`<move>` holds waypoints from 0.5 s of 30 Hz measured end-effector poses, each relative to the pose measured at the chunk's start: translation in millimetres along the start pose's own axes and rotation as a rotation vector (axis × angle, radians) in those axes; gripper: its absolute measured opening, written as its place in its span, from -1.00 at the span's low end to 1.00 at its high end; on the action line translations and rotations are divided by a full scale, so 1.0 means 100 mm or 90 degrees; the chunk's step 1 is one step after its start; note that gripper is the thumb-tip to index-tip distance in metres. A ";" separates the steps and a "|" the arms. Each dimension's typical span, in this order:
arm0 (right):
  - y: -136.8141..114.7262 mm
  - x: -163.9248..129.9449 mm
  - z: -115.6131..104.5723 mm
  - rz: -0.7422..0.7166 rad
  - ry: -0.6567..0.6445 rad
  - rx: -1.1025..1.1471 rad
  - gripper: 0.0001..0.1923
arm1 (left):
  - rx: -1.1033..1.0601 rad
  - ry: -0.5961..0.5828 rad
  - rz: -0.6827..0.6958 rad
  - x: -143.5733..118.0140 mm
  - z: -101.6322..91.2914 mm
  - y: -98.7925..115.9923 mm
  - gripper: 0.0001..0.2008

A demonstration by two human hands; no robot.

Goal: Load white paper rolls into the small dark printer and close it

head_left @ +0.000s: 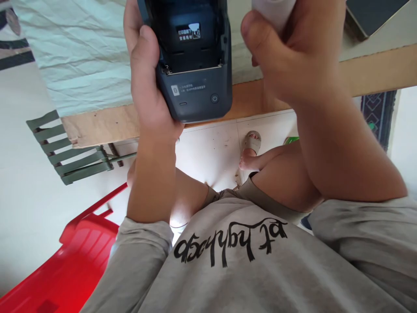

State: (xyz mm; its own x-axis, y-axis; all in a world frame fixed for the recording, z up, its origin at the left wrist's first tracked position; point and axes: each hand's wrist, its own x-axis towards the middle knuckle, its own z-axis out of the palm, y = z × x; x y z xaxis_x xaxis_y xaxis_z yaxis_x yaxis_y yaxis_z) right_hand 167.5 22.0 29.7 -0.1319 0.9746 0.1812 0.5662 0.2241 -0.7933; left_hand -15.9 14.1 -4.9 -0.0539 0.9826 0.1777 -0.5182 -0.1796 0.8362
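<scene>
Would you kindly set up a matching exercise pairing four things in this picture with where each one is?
Things:
1. dark handheld printer
2. white roll
3. red plastic chair
4. pale green cloth

Places:
A. lower left, on the floor beside the person
B. in the left hand
C. spread over the wooden table
D. in the right hand, at the top edge

Pairs: 1-B, 2-D, 3-A, 4-C

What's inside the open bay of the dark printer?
The printer bay shows a white-text label and bare dark walls, no roll. The top is cut off by the frame edge.
</scene>
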 end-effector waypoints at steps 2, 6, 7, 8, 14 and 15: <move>0.06 0.02 -0.03 -0.013 -0.018 -0.136 -0.33 | 0.056 0.031 -0.016 0.00 0.01 0.03 -0.45; 0.13 0.08 -0.04 0.010 -0.042 -0.232 -0.37 | 0.000 -0.025 -0.006 -0.02 -0.01 0.02 -0.51; 0.13 0.08 -0.03 0.009 -0.059 -0.232 -0.41 | -0.022 -0.050 -0.006 -0.03 -0.01 0.02 -0.54; 0.11 0.07 -0.02 0.004 -0.081 -0.229 -0.42 | -0.038 -0.067 -0.005 -0.04 -0.01 0.01 -0.56; 0.14 -0.03 -0.10 -0.046 -0.061 -0.176 -0.36 | -0.005 -0.099 -0.021 -0.05 -0.05 0.02 -0.67; 0.21 -0.04 -0.16 -0.014 0.028 -0.123 -0.42 | 0.002 -0.102 -0.024 -0.04 -0.06 0.03 -0.67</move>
State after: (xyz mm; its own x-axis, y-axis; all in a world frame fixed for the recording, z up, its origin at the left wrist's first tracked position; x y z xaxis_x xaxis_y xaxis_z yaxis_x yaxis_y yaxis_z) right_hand 193.1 22.6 21.8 -0.1130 0.9677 0.2253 0.7094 0.2373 -0.6636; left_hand -22.2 9.6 -6.7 0.1031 0.9686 0.2263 -0.5143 -0.1428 0.8456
